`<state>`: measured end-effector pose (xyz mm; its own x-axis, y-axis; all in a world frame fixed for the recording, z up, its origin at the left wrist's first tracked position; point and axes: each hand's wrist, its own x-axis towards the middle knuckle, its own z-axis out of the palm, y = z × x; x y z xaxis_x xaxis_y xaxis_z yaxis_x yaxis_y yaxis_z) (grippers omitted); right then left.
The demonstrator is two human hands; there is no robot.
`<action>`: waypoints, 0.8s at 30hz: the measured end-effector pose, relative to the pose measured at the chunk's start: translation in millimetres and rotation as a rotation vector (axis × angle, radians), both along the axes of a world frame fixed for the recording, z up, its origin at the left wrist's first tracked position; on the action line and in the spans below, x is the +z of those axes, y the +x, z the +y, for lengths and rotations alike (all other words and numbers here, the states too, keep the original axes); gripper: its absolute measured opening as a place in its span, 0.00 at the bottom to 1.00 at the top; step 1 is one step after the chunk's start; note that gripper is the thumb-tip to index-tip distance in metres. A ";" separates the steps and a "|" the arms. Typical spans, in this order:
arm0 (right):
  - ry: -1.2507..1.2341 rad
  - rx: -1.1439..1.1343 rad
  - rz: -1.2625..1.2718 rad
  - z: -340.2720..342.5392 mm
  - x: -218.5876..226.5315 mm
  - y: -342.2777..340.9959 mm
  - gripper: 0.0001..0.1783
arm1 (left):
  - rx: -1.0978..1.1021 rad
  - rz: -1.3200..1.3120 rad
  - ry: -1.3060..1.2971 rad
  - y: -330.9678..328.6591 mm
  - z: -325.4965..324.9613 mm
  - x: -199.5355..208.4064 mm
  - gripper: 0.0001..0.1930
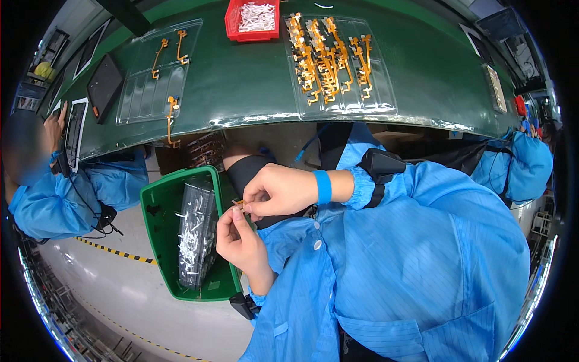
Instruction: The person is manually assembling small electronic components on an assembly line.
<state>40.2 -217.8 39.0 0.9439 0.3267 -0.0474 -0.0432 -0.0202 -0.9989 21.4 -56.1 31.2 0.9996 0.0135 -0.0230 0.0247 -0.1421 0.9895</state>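
My left hand (244, 244) and my right hand (279, 192) meet fingertip to fingertip above my lap. Pinched between them is a small orange flex cable (240, 203); most of it is hidden by the fingers. My right wrist wears a blue band (323, 186). Just left of both hands stands a green bin (151, 238) holding a clear plastic tray (196, 241) and many small white scraps. On the table ahead, a clear tray (383, 90) carries several rows of orange flex cables (329, 60). Another clear tray (136, 90), farther left, has a few.
A red box (231, 24) of small white pieces sits at the table's (247, 78) far side. A dark flat panel (105, 84) lies at the left. One co-worker in a blue sleeve (54, 208) sits left; another blue sleeve (512, 166) shows at right.
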 end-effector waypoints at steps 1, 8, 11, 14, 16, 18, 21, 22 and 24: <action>0.012 0.001 -0.014 0.2 -1.2 -0.4 0.14 | 0.019 -0.017 -0.017 -0.4 -0.7 -2.3 0.11; 0.019 -0.030 -0.041 6.1 -5.1 -2.3 0.14 | 0.157 -0.051 0.009 -5.8 -13.3 -1.9 0.12; 0.030 -0.082 -0.081 8.1 -5.9 -6.1 0.13 | 0.178 -0.040 0.018 -4.7 -19.7 1.5 0.13; -0.069 -0.110 -0.116 8.0 -4.7 -9.8 0.11 | 0.196 0.011 -0.006 -4.4 -21.7 0.0 0.13; -0.081 -0.128 -0.079 7.1 1.7 -11.9 0.10 | 0.202 0.026 -0.033 -4.0 -23.1 -1.2 0.12; -0.089 -0.159 -0.074 9.4 -1.7 -11.9 0.11 | 0.208 0.039 -0.059 -1.9 -22.5 -3.7 0.11; -0.052 -0.183 -0.067 7.8 -7.8 -9.3 0.11 | 0.158 0.106 -0.129 6.4 -15.8 -9.9 0.12; -0.009 -0.178 -0.064 6.8 -9.1 -8.7 0.11 | 0.136 0.113 -0.166 9.3 -14.1 -9.9 0.12; 0.004 -0.169 -0.097 6.6 -9.9 -9.3 0.11 | 0.120 0.117 -0.198 9.1 -14.9 -5.7 0.10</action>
